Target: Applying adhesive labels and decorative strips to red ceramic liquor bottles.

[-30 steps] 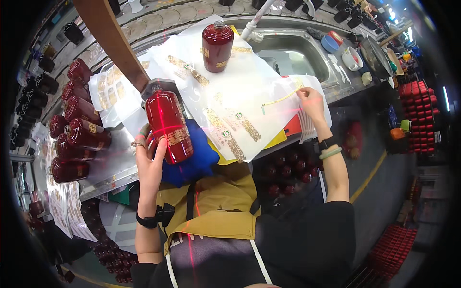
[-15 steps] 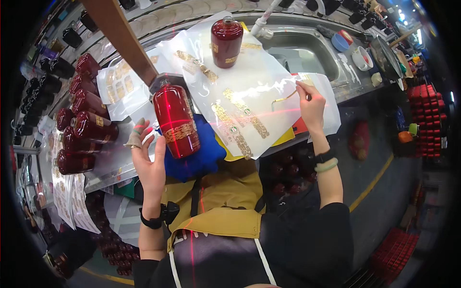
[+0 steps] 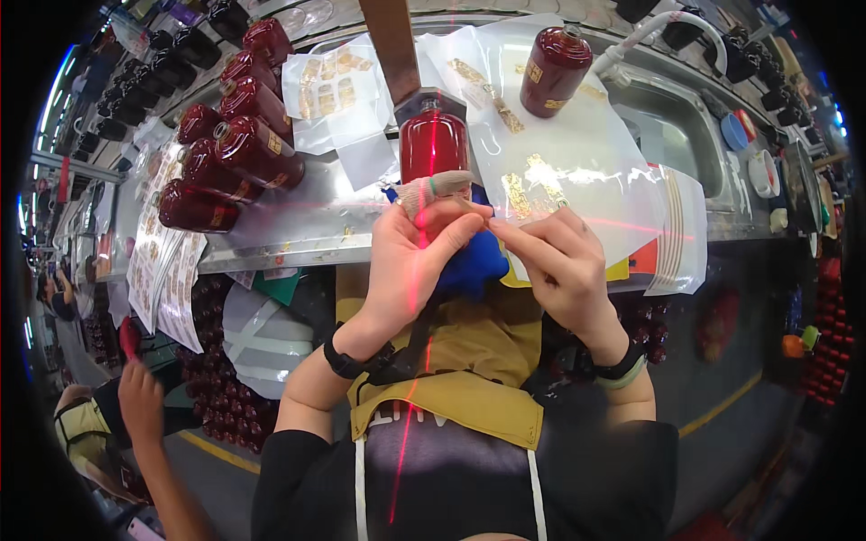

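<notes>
My left hand (image 3: 410,257) and my right hand (image 3: 564,266) meet fingertip to fingertip in front of a dark red glass bottle (image 3: 433,144). Each is closed in a pinch on a thin gold strip (image 3: 473,204), mostly hidden by the fingers. A cloth finger sleeve (image 3: 433,191) covers my left index finger. The bottle leans in a holder over a blue cloth (image 3: 478,269), its lower half behind my hands. To its right, gold decal pieces (image 3: 532,187) rest on a translucent sheet (image 3: 595,180). A second red bottle (image 3: 556,74) stands on that sheet.
Several red bottles (image 3: 257,153) lie to the left, near decal sheets (image 3: 167,266). A wooden post (image 3: 390,50) rises behind the holder. A sink (image 3: 695,135) with a white tap (image 3: 654,27) is at right. Another person's arm (image 3: 149,415) shows at lower left.
My right hand has come left from above the sheet with the thin gold strip. My left hand has left the bottle's side and closed at the strip. The view has swung left.
</notes>
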Tool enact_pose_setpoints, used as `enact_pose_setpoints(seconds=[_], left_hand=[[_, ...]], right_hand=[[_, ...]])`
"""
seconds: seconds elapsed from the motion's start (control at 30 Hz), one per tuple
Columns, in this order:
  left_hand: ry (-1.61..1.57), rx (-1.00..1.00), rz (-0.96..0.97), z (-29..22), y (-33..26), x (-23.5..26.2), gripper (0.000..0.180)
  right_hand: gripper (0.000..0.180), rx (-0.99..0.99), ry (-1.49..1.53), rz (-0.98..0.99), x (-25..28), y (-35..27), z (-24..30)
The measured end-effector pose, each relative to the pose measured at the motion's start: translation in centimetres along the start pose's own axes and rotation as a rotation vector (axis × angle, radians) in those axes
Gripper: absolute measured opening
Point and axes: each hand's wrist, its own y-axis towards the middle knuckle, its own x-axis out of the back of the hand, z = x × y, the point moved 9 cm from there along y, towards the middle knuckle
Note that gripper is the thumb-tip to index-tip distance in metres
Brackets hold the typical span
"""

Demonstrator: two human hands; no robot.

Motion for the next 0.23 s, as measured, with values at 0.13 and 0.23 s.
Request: enact_pose_setpoints(seconds=[0.13, 0.23], left_hand=[[0.1, -0.094, -0.093, -0.2, -0.6, 1.4, 0.041], [0.155, -0.162, -0.139, -0.7, -1.4, 1.8, 0.039]], right_hand=[[0.044, -0.016, 0.066, -0.061, -0.1, -0.3, 0.0], [0.051, -0.509, 0.424, -0.087, 0.0, -1.5, -4.9]])
